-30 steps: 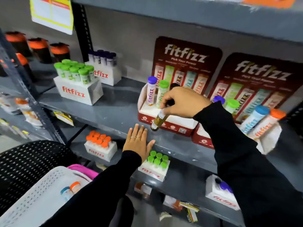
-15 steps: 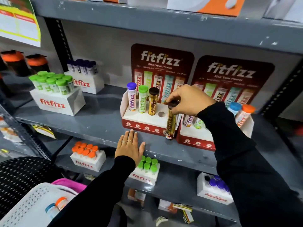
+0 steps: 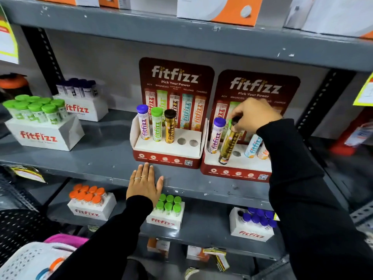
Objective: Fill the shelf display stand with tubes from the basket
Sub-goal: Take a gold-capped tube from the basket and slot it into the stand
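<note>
Moved rightward, gold tube (image 3: 229, 143) leans cap-up in right hand (image 3: 253, 116) over right stand (image 3: 238, 164)

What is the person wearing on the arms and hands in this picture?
Both arms are covered by long black sleeves reaching the wrists. The left hand is bare of gloves and wears two thin rings on neighbouring fingers. The right hand is also ungloved; no ring or watch shows on it.

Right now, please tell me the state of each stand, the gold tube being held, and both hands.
Left stand: three tubes upright, two holes empty.
Right stand: one hole visibly empty, rest partly hidden.
Gold tube: tilted, base on the right stand, not in the hole.
Right hand: gripping the gold tube's cap.
Left hand: open, flat on the shelf edge.
</note>
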Motion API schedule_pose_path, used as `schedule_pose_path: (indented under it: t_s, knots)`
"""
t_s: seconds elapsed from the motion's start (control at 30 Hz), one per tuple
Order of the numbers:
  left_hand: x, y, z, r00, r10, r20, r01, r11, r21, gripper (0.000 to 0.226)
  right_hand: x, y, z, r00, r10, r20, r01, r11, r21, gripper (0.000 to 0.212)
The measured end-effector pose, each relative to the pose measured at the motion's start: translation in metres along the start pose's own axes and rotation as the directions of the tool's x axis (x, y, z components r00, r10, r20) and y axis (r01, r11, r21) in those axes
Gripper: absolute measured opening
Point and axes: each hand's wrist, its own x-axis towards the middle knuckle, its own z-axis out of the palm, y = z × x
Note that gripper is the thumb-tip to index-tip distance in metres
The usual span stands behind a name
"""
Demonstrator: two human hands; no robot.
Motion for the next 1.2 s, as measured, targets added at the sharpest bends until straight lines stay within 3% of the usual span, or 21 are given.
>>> schedule_pose_path:
  t_s: [0.07,0.23,0.63,0.83,0.93,1.03,1.13,1.2]
  knots:
    - [0.000,0.000,0.000,1.000,0.002,0.005,-0.002,1.000,-0.001,0.086,0.006,0.010,0.002,0.996,0.065,-0.064,-0.068,0.996,-0.050,0.028]
    - [0.000,0.000,-0.002,0.999,0.002,0.037,-0.003,1.000,0.027,0.061,0.007,0.024,0.014,0.964,0.159,-0.214,-0.173,0.984,-0.047,0.032]
    - [0.000,0.002,-0.005,0.998,0.007,0.059,-0.010,0.999,0.042,0.062,0.018,0.034,0.033,0.986,0.135,-0.102,-0.139,0.990,-0.035,0.033]
    - [0.002,-0.001,-0.006,0.997,0.030,0.070,-0.033,0.998,0.049,0.062,0.014,0.030,0.030,0.992,0.111,-0.062,-0.114,0.993,-0.042,0.057]
    - [0.000,-0.004,-0.004,0.998,0.041,0.038,-0.041,0.999,-0.003,0.066,0.002,0.001,0.032,0.985,0.003,-0.170,-0.015,0.997,-0.069,0.060]
    - [-0.019,-0.019,-0.002,0.997,0.078,-0.009,-0.079,0.994,-0.076,0.066,-0.007,-0.059,0.053,0.948,-0.211,-0.238,0.204,0.977,-0.053,0.060]
    - [-0.068,-0.052,0.019,0.995,0.074,0.063,-0.066,0.990,-0.121,0.058,-0.020,-0.132,0.108,0.883,-0.466,-0.065,0.467,0.884,0.011,0.055]
    - [-0.113,-0.080,0.042,0.991,-0.020,0.134,0.039,0.989,-0.140,0.057,-0.036,-0.174,0.154,0.804,-0.588,0.089,0.582,0.808,0.090,0.051]
